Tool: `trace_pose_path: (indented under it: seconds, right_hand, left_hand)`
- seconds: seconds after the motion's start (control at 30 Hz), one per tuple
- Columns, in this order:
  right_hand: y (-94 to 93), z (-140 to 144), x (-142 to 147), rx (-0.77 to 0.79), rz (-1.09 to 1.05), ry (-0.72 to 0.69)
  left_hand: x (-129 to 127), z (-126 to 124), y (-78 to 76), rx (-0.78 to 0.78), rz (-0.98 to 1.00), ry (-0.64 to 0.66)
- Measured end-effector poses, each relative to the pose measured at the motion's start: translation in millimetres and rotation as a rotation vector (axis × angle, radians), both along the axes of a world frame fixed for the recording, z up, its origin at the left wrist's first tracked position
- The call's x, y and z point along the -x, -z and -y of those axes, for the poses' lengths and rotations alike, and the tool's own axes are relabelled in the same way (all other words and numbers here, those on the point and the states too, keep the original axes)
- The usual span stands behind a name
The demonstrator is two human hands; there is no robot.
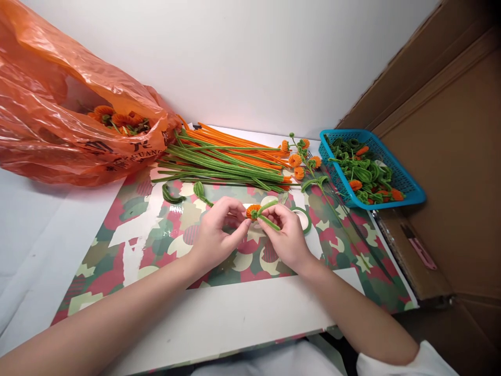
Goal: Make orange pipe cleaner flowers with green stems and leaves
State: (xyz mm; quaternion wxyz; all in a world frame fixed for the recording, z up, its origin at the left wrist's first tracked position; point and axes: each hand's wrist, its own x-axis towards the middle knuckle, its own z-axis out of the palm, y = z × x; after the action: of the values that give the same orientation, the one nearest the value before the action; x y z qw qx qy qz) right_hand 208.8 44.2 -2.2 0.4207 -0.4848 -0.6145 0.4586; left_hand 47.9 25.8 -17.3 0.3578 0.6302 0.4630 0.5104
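Observation:
Between my two hands is a small orange pipe-cleaner flower (252, 211) with a green centre, from which green pipe-cleaner ends (270, 223) stick out to the right. My left hand (221, 230) pinches the flower's orange side between thumb and fingertips. The fingers of my right hand (287, 235) are closed on the green ends near the flower's base. Just beyond my right hand lies a roll of green tape (307, 219), partly covered by it. A green pipe-cleaner leaf (200, 192) and a dark green curled piece (171, 196) rest beyond my left hand.
Bundles of green (223, 164) and orange pipe cleaners (235, 142) lie across the back. Finished orange flowers on a stem (299, 159) are right of them. A blue basket (415, 197) holds leaves and flowers. An orange plastic bag (50, 151) stands left; a pink cutter (422, 253) lies right.

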Motion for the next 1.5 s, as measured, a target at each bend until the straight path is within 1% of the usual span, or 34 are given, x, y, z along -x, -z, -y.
trace_pose_path:
  seconds: [0.07,0.2,0.27,0.4,0.5,0.63,0.7,0.8,0.87,1.07,1.3,1.4,1.5]
  right_hand:
    - [2.7,0.7,0.9,0.035,-0.05,0.008]
    - [7.5,0.8,3.5,0.169,-0.218,0.027]
    - [8.7,1.3,5.1,0.182,-0.243,0.047]
    - [10.4,6.5,8.7,0.162,-0.217,0.094]
    - [12.4,12.5,11.6,0.116,-0.17,0.136]
    - [16.4,16.4,15.1,-0.055,-0.033,0.16]
    - [19.2,15.8,16.1,-0.139,0.023,0.174]
    - [23.7,14.2,16.5,-0.232,0.088,0.183]
    - [25.8,13.7,16.0,-0.272,0.121,0.168]
    - [26.3,11.8,13.4,-0.33,0.169,0.128]
    - [25.2,7.7,11.0,-0.317,0.209,0.108]
    - [25.7,7.0,9.6,-0.339,0.246,0.114]
    - [26.0,6.9,8.8,-0.357,0.283,0.118]
  left_hand:
    - [-1.0,0.4,-0.2,-0.012,-0.034,-0.031]
    - [-1.1,0.6,-0.2,-0.076,-0.092,-0.074]
    - [-0.7,0.6,-0.3,-0.118,-0.121,-0.1]
    - [-0.3,0.8,-0.1,-0.166,-0.158,-0.126]
    - [-0.8,1.4,0.8,-0.153,-0.161,-0.121]
    - [-2.6,1.3,2.9,-0.105,-0.131,-0.12]
    - [-3.4,0.1,4.3,-0.022,-0.086,-0.095]
    - [-4.0,-2.6,5.6,0.122,0.007,-0.021]
    - [-4.3,-4.2,5.2,0.173,0.031,0.007]
    - [-6.5,-4.3,-0.2,0.211,-0.062,0.01]
    - [-6.1,-3.4,-0.1,0.118,-0.229,-0.055]
    - [-6.0,-3.3,-0.2,0.14,-0.216,-0.041]
    - [-5.7,-4.2,0.5,0.202,-0.128,-0.016]
